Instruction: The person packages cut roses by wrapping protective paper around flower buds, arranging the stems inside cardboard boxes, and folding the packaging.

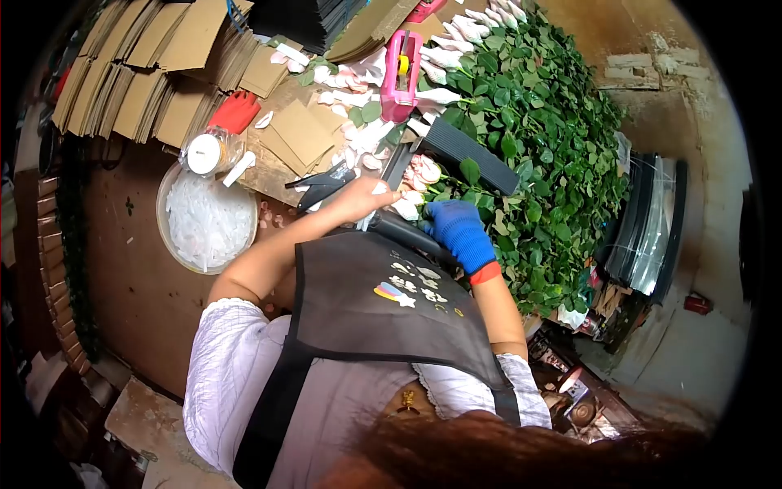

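Observation:
My bare left hand (364, 200) reaches in from the left, its fingers bent against a few pale pink roses (421, 173). My right hand (461, 232), in a blue glove with a red cuff, is curled closed just below the blooms, by their leaves; its fingertips are partly hidden. Beyond the roses lies a dark ribbed board (468, 153). A pink tape dispenser (401, 77) with yellow tape stands farther off. Dark flat pieces (324, 186) rest beside my left wrist. A rounded black bar (410, 234) runs between my hands and my apron.
Leafy rose stems (542, 163) are heaped on the right, with white-sleeved flower heads (444, 55) at the far edge. Cardboard stacks (155, 73) fill the upper left. A bowl (163, 216) of white strips, a white-lidded jar (205, 155) and a red glove (235, 112) are leftward.

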Motion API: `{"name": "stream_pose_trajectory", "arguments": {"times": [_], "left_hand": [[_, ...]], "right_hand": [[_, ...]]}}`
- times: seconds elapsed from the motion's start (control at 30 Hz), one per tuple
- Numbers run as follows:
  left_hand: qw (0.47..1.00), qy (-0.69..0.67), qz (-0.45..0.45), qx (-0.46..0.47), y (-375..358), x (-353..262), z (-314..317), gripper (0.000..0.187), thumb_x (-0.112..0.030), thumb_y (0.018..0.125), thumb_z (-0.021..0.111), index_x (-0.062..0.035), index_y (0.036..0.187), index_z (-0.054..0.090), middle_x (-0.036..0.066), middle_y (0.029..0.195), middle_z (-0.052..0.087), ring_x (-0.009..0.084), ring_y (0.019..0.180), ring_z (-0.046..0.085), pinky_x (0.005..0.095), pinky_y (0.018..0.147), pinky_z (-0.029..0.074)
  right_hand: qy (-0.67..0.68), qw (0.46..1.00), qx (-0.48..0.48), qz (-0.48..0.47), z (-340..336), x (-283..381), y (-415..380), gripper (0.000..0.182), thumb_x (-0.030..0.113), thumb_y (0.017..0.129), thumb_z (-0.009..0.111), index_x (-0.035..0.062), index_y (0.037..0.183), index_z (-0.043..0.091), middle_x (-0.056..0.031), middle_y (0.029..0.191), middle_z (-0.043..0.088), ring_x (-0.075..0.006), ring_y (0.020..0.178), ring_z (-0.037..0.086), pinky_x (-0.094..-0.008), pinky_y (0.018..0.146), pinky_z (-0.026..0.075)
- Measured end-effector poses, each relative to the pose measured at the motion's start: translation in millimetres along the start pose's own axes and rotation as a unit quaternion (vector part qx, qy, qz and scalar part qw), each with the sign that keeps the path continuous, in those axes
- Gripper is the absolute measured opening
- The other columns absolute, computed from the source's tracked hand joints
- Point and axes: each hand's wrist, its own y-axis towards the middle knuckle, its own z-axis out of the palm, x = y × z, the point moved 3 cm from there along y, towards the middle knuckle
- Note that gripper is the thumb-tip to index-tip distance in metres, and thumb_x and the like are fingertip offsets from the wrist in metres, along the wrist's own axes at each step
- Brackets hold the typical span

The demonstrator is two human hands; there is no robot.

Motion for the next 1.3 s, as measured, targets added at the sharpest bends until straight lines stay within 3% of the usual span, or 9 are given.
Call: {"name": "stream_pose_trajectory", "arguments": {"times": [0.2,0.3,0.53,0.6,0.67,0.73,0.8,1.03,1.3], "left_hand": [[0.883,-0.348,-0.067,-0.307,-24,35,5,0.02,-0.025,0.092,0.067,-0.0055,0.092,0.068,0.002,0.076,0.064,0.0123,0.061,0.056,0.0299,0.059,0.045],[0.767,-0.597,-0.06,-0.229,-63,33,-49,0.037,-0.029,0.093,0.059,0.001,0.113,0.067,0.017,0.101,0.074,0.0285,0.084,0.073,0.0415,0.075,0.061],[0.738,-0.417,-0.142,-0.511,-267,247,-216,0.051,-0.051,0.093,0.063,-0.0037,0.113,0.063,0.013,0.097,0.071,0.0277,0.074,0.07,0.0411,0.066,0.061],[0.556,-0.167,-0.381,-0.719,-293,230,-218,0.079,-0.056,0.084,0.074,0.0048,0.132,0.057,0.021,0.125,0.065,0.0337,0.11,0.066,0.0432,0.086,0.058],[0.643,0.047,-0.382,-0.662,-291,304,-244,0.08,-0.054,0.085,0.072,0.0073,0.133,0.057,0.024,0.136,0.059,0.0341,0.123,0.06,0.04,0.096,0.053],[0.852,-0.05,-0.238,-0.463,-217,190,-177,0.051,-0.037,0.095,0.065,0.0044,0.125,0.063,0.013,0.111,0.072,0.0236,0.099,0.068,0.0339,0.087,0.054],[0.925,-0.16,-0.112,-0.326,-150,139,-127,0.028,-0.022,0.097,0.065,0.0004,0.114,0.067,0.007,0.095,0.073,0.0133,0.085,0.068,0.0249,0.076,0.053],[0.968,0.083,0.158,-0.177,-30,-24,-27,0.013,-0.013,0.094,0.07,-0.0028,0.103,0.07,-0.002,0.083,0.057,0.0066,0.068,0.048,0.024,0.063,0.043],[0.975,-0.015,0.211,-0.07,29,-42,8,0.027,-0.016,0.085,0.079,-0.0097,0.111,0.071,0.004,0.09,0.054,0.0114,0.075,0.052,0.0262,0.07,0.045]], "right_hand": [[-0.033,0.999,0.024,-0.017,7,2,14,0.025,0.037,0.089,0.068,0.014,0.097,0.074,-0.0154,0.093,0.073,-0.0329,0.091,0.07,-0.0451,0.079,0.054],[0.021,0.999,0.001,-0.029,3,-5,4,0.028,0.04,0.089,0.068,0.0152,0.099,0.074,-0.0146,0.093,0.073,-0.0325,0.092,0.07,-0.0438,0.08,0.055],[0.192,0.967,-0.148,0.085,-17,-33,-19,0.037,0.052,0.089,0.065,0.0262,0.115,0.071,-0.0098,0.094,0.075,-0.0326,0.087,0.071,-0.0434,0.078,0.055],[0.099,0.979,-0.156,0.086,-8,-27,-8,0.037,0.051,0.091,0.063,0.0219,0.114,0.068,-0.0113,0.089,0.074,-0.033,0.084,0.071,-0.045,0.075,0.055],[0.025,0.988,-0.106,0.106,-6,-16,9,0.036,0.05,0.092,0.062,0.0183,0.108,0.067,-0.0118,0.088,0.074,-0.0325,0.083,0.071,-0.0453,0.074,0.055],[0.006,0.984,-0.142,0.109,2,-13,18,0.035,0.048,0.091,0.063,0.0147,0.102,0.066,-0.0122,0.089,0.073,-0.032,0.084,0.071,-0.0451,0.074,0.054],[0.012,0.978,-0.181,0.104,9,-14,23,0.034,0.047,0.091,0.064,0.0147,0.102,0.066,-0.0121,0.09,0.073,-0.0317,0.084,0.071,-0.0444,0.074,0.054],[0.305,0.904,-0.296,0.049,31,-37,11,0.031,0.034,0.089,0.072,0.0117,0.11,0.072,-0.0127,0.103,0.074,-0.0312,0.094,0.071,-0.0388,0.083,0.054],[0.402,0.872,-0.275,0.05,31,-35,6,0.027,0.02,0.09,0.074,0.0078,0.114,0.073,-0.0075,0.103,0.076,-0.0175,0.091,0.072,-0.0312,0.084,0.054]]}}
